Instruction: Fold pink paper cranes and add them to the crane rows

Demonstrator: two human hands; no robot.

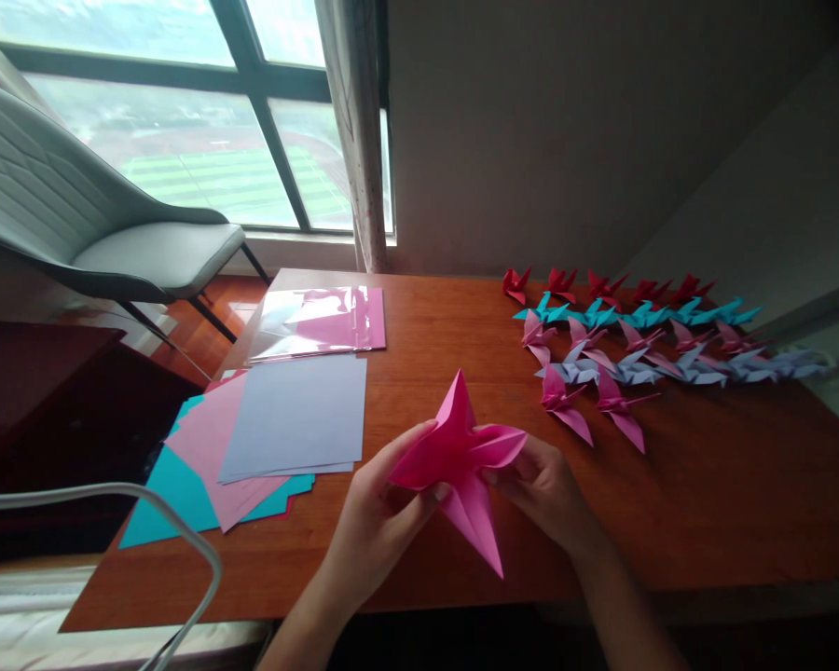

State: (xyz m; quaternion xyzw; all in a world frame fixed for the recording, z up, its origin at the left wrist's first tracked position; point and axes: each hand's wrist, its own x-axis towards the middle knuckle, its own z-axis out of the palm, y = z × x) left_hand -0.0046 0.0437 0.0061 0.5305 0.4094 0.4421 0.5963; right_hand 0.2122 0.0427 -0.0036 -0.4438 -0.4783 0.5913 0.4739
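Note:
A bright pink sheet of origami paper [461, 457], folded into a four-pointed star shape with a hollow middle, is held above the table's front half. My left hand [384, 503] pinches its left point, thumb in front and fingers behind. On the other side, my right hand [542, 480] grips the right point between thumb and fingers. One point of the paper aims away from me and another hangs down toward me. Two finished pink paper cranes [622, 407] stand beyond my right hand.
Rows of red, turquoise [605, 314], pink and pale lilac cranes [636, 370] line the table's right back. At left lie fanned coloured sheets [297, 410] and a clear plastic packet of paper [322, 321]. A chair [160, 252] stands by the window; a white curved tube [202, 550] crosses the lower left.

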